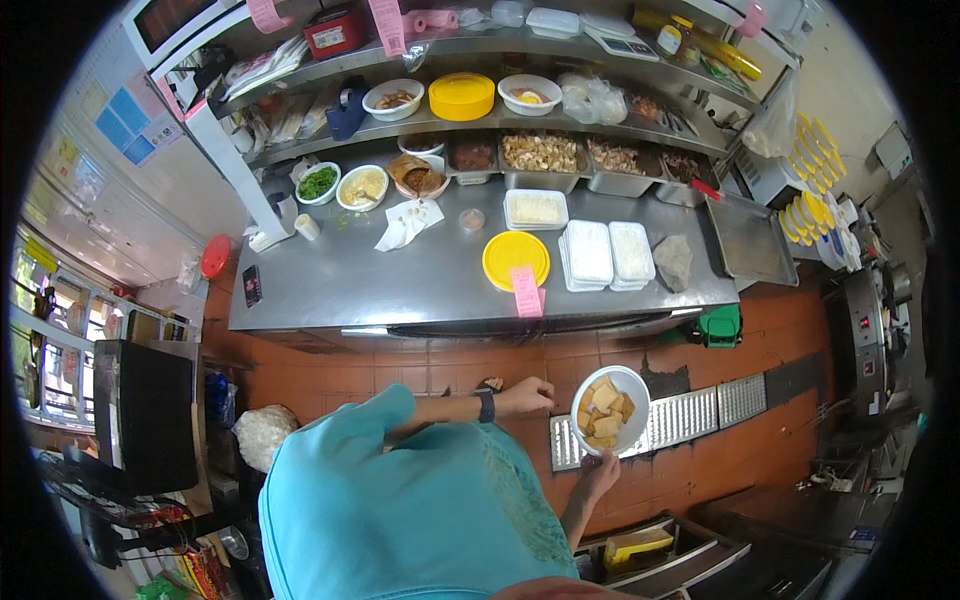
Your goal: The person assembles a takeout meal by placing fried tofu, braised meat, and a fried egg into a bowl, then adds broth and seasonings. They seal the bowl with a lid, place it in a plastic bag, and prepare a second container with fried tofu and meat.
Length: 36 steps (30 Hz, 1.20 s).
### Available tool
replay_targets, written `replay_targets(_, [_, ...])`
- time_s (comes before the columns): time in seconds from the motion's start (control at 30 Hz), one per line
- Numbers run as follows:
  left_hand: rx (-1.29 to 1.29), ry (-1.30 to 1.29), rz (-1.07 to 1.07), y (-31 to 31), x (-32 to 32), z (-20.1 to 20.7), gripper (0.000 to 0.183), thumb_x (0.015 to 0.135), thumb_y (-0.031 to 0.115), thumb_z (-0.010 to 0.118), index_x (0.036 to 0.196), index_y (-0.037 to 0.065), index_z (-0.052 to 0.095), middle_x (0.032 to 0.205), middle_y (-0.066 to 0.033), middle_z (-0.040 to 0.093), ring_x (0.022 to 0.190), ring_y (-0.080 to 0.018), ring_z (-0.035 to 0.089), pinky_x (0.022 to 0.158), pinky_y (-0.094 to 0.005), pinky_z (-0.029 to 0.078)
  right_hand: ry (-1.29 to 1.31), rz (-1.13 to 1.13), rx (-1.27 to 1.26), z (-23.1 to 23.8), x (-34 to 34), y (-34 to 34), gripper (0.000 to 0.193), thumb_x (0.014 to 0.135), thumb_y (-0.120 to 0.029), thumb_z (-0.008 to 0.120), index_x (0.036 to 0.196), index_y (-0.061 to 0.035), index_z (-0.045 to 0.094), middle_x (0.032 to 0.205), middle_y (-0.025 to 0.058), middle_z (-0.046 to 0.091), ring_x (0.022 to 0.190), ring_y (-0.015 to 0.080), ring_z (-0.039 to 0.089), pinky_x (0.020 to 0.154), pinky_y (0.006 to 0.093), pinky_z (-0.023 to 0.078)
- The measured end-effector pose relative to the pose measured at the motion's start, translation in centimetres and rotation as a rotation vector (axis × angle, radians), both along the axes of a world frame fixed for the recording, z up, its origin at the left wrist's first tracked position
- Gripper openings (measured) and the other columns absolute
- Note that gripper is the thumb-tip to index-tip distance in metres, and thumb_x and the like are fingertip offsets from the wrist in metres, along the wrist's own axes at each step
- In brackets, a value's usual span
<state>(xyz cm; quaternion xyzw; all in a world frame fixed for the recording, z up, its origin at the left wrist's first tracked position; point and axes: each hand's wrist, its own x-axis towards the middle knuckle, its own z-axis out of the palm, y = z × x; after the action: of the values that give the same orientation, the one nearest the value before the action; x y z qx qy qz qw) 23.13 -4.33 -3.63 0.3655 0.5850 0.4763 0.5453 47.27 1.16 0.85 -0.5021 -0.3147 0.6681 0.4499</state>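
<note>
Your bowl [640, 392] looks made of smooth plastic; at twelve o'clock from you, the counter [345, 275] is of shiny metal.

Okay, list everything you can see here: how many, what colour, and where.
Bowl: 1, white, over the floor
Food pieces: several, tan, in that bowl
Counter: 1, grey, across the middle
Shelves: 2 main levels, grey, above the counter
Round container: 1, yellow, lower shelf
Round lid: 1, yellow, counter front
Container stacks: 3, white, counter right of centre
Food pans: 4, silver, counter back
Tray: 1, grey, counter's right end
Floor tiles: many, orange-red, below
Smaller items: too crowded to count
Shirt: 1, turquoise, bottom
Left hand: 1, bare, left of the bowl
Right hand: 1, bare, holding the bowl's near rim
</note>
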Motion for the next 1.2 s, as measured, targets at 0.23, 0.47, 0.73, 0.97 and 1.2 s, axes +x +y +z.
replay_targets(0.23, [-0.148, -0.056, -0.103, -6.2, 5.6, -1.6, 0.013, 0.076, 0.014, 0.078, 0.076, 0.006, 0.067, 0.068, -0.0005, 0.063, 0.052, -0.0084, 0.052, 0.045, -0.027, 0.04, -0.054, -0.102, -0.061, -3.4, 6.8, -3.3, 0.019, 0.098, -0.019, 0.055, 0.086, -0.0026, 0.054, 0.066, 0.002, 0.054, 0.055, 0.0104, 0.05, 0.049, 0.0233, 0.039])
replay_targets(0.47, [-0.093, -0.086, -0.26, -4.4, 6.4, -0.6, 0.012, 0.085, 0.015, 0.07, 0.09, 0.005, 0.074, 0.074, 0.0006, 0.067, 0.065, -0.0092, 0.055, 0.062, -0.0271, 0.047, -0.018, -0.126, -0.011, -3.4, 9.5, -5.3, 0.022, 0.099, -0.022, 0.054, 0.088, -0.0018, 0.057, 0.069, 0.0031, 0.058, 0.056, 0.0102, 0.052, 0.05, 0.0243, 0.041])
replay_targets(0.73, [0.071, 0.08, -0.4, -0.4, 5.8, 1.9, 0.016, 0.087, 0.015, 0.069, 0.091, 0.002, 0.075, 0.082, -0.0026, 0.072, 0.074, -0.0117, 0.064, 0.069, -0.0288, 0.052, -0.111, -0.424, -0.1, 0.1, 5.9, -7.8, 0.026, 0.098, -0.02, 0.057, 0.102, 0.0033, 0.066, 0.091, 0.0096, 0.069, 0.07, 0.0146, 0.063, 0.057, 0.0277, 0.049])
replay_targets(0.97, [-0.16, -0.28, -0.395, 3.2, 5.9, 0.1, 0.014, 0.089, 0.003, 0.056, 0.097, 0.001, 0.068, 0.08, -0.001, 0.063, 0.067, -0.0098, 0.056, 0.06, -0.024, 0.045, -0.125, -0.436, 0.017, 0.2, 5.2, -12.9, 0.023, 0.096, -0.019, 0.058, 0.099, 0.0015, 0.068, 0.075, 0.0049, 0.068, 0.061, 0.0107, 0.063, 0.055, 0.0268, 0.053])
replay_targets(1.2, [-0.484, -0.567, -0.946, 1.3, 15.2, 0.2, 0.056, 0.106, 0.038, 0.03, 0.145, 0.0, 0.04, 0.145, -0.0159, 0.048, 0.132, -0.03, 0.048, 0.109, -0.0412, 0.041, -0.265, -0.674, -0.104, 1.1, 4.1, -24.5, 0.023, 0.095, -0.021, 0.059, 0.096, -0.0001, 0.067, 0.069, 0.0023, 0.065, 0.057, 0.0096, 0.062, 0.05, 0.026, 0.051])
